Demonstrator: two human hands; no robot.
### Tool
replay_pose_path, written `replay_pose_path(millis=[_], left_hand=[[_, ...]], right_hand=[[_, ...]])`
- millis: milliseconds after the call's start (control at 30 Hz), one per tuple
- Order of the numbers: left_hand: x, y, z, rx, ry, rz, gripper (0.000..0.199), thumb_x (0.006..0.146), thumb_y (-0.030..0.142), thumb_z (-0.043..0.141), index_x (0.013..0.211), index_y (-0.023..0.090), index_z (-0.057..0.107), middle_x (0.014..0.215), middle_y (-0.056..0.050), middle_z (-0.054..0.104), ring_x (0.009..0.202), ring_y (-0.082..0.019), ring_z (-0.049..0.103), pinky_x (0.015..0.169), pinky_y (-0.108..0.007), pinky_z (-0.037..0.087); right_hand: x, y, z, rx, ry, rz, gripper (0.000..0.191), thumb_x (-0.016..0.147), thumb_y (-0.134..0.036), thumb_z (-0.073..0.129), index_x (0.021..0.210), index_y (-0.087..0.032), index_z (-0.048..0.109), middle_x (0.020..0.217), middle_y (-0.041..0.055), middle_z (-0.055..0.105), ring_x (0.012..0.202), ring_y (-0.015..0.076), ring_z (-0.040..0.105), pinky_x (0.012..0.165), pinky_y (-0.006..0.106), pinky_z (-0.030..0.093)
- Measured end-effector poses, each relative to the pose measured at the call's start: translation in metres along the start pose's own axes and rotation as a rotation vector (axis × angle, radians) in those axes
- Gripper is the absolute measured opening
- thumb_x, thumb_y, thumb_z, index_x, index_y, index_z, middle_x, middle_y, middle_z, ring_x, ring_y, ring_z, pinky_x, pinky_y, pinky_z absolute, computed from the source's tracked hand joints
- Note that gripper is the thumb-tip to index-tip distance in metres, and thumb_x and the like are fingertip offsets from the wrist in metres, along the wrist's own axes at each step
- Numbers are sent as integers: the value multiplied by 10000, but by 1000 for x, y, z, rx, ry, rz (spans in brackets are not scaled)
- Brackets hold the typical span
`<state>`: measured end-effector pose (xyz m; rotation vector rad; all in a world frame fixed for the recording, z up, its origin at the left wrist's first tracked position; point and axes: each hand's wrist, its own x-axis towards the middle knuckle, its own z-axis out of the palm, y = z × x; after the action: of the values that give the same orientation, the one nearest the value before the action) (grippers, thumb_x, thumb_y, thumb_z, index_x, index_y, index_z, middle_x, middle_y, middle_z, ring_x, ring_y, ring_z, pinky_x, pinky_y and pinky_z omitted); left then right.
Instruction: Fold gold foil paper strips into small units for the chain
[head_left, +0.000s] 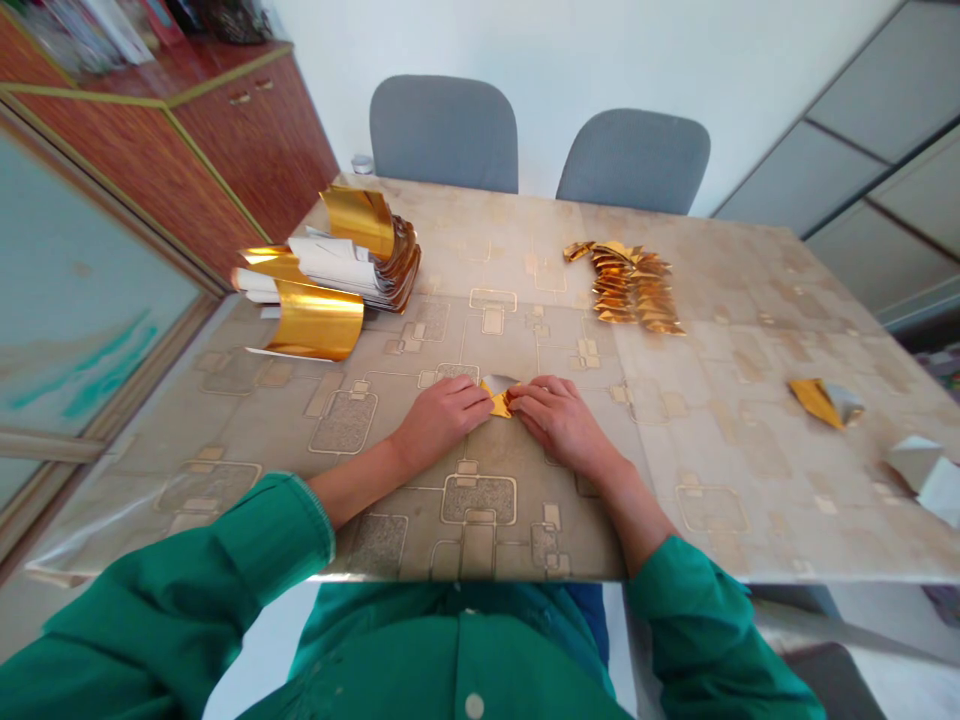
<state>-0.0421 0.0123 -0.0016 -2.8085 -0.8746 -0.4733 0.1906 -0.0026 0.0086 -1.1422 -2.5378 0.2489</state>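
A small piece of gold foil paper (499, 402), partly folded with a pale side showing at its top, is between my hands on the table. My left hand (444, 418) grips its left edge with the fingers pressed together. From the other side, my right hand (559, 420) has its fingers closed on the right edge. Both hands rest low on the tablecloth, and the fingers hide part of the folds.
Stacked gold and white paper sheets (337, 262) curl at the back left. Folded gold foil pieces (634, 285) lie in rows at the back right. One loose folded piece (821, 402) and a white paper (926, 475) are at the right. Two grey chairs (444, 130) stand behind the patterned table (697, 420).
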Motion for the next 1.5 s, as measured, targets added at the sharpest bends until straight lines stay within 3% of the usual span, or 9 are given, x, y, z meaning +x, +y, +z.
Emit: replay_pose_path(millis=[133, 333, 467, 667, 833, 1033, 1133, 1233, 1500], left_hand=[[1, 0, 4, 16, 2, 18, 156, 982, 146, 518, 941, 138, 668, 866, -60, 667, 807, -188, 564, 695, -292, 444], [-5, 0, 11, -55, 106, -35, 261, 1003, 165, 445, 901, 141, 684, 830, -65, 688, 751, -164, 591, 704, -282, 474], [-10, 0, 8, -108, 142, -46, 258, 1000, 191, 457, 905, 160, 695, 841, -49, 710, 777, -156, 615, 727, -273, 498], [-16, -3, 4, -214, 110, -50, 190, 994, 274, 537, 1023, 158, 685, 991, -55, 715, 899, -171, 615, 823, -291, 514], [-17, -5, 6, -163, 126, -63, 227, 1011, 212, 481, 988, 155, 700, 939, -60, 701, 855, -164, 614, 779, -280, 508], [-16, -3, 4, -151, 112, -126, 287, 1027, 242, 451, 931, 184, 715, 877, -36, 679, 813, -156, 593, 721, -257, 468], [-17, -4, 4, -131, 88, -120, 270, 1023, 240, 462, 952, 195, 719, 861, -34, 688, 800, -166, 583, 717, -270, 445], [-17, -5, 3, -165, 63, -197, 236, 1012, 290, 500, 1001, 203, 718, 894, -44, 704, 825, -180, 585, 756, -298, 448], [-15, -5, -1, -285, 3, -329, 138, 956, 295, 609, 944, 208, 715, 941, -44, 660, 904, -206, 573, 775, -319, 412]], right_hand=[[4, 1, 2, 20, 6, 25, 205, 1002, -263, 500, 1076, -242, 691, 1163, 37, 714, 1065, 214, 558, 935, 393, 414], [0, 4, -1, 107, 24, 10, 230, 994, -269, 513, 1161, -259, 671, 1159, 46, 710, 1056, 198, 567, 909, 376, 434], [-1, 3, 2, 81, 35, 12, 214, 1002, -289, 506, 1076, -260, 705, 1075, 36, 729, 1018, 192, 573, 908, 369, 418], [-1, 0, 7, 18, 19, -12, 258, 1022, -310, 461, 1044, -254, 712, 1004, 40, 734, 974, 200, 570, 889, 360, 408], [0, -6, 6, 8, -5, 2, 272, 1025, -280, 428, 1038, -246, 698, 961, 50, 719, 936, 205, 579, 871, 359, 432], [-1, -9, 13, 86, 127, 120, 207, 935, -263, 564, 1133, -219, 606, 1168, 102, 612, 1078, 234, 561, 890, 358, 470], [-1, -8, 18, 128, 139, 166, 208, 926, -223, 563, 1134, -225, 576, 1074, 80, 659, 1000, 231, 600, 864, 364, 459], [-1, -7, 21, 116, 144, 171, 97, 950, -225, 557, 1034, -238, 603, 950, 37, 714, 900, 217, 615, 878, 375, 412], [-2, -8, 18, 131, 168, 176, 90, 956, -267, 594, 936, -240, 677, 941, 27, 700, 945, 208, 573, 869, 356, 380]])
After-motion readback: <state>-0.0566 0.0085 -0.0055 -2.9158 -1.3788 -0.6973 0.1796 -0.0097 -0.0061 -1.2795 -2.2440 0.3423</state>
